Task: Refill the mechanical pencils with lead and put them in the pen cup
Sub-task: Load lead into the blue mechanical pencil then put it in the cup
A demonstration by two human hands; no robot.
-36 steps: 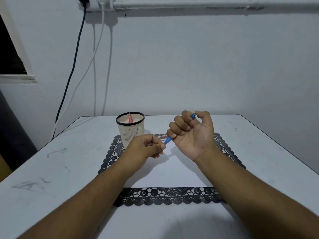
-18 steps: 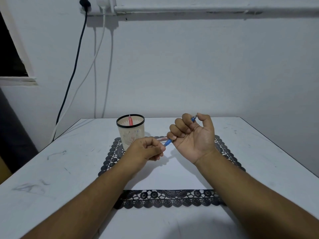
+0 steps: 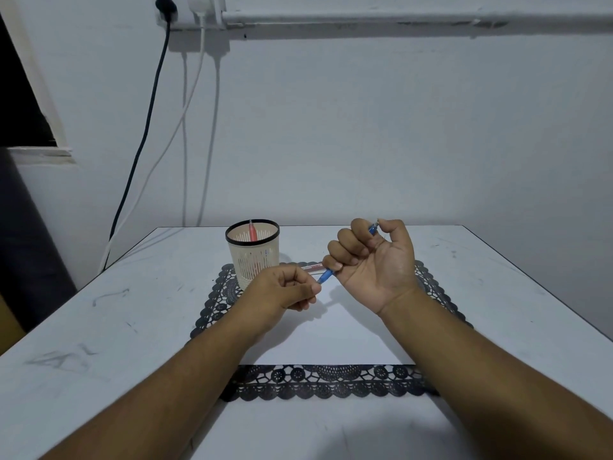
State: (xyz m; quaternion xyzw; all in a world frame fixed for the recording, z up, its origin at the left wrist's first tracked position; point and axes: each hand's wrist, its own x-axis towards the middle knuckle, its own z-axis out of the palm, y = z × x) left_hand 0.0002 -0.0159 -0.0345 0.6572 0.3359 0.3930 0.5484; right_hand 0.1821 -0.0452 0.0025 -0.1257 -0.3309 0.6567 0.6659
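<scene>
1. Seen from the head view, the right hand (image 3: 374, 260) is raised palm-up above the worktop (image 3: 99, 327), its fingers curled round a blue pencil (image 3: 326, 275). One end pokes out by the thumb, the other below the little finger, pointing toward the left hand.
2. Just beside that lower end, the left hand (image 3: 282, 290) has its fingers curled in with thumb and forefinger pressed together. Whether it pinches a lead is too small to tell.
3. Behind the hands a lead case (image 3: 311, 267) lies on a black lace mat (image 3: 331, 383), partly hidden by them.
4. Farther left, on the mat's far corner, stands the cup (image 3: 252, 257). A red pencil (image 3: 252, 232) already leans inside it, so that one looks finished.
5. Judging from this, the task is partway through: one pencil is stowed, while the blue one is not yet in the cup. Its refill seems to be the step in hand. No other loose pencils show on the worktop, so the blue one may be the last.
</scene>
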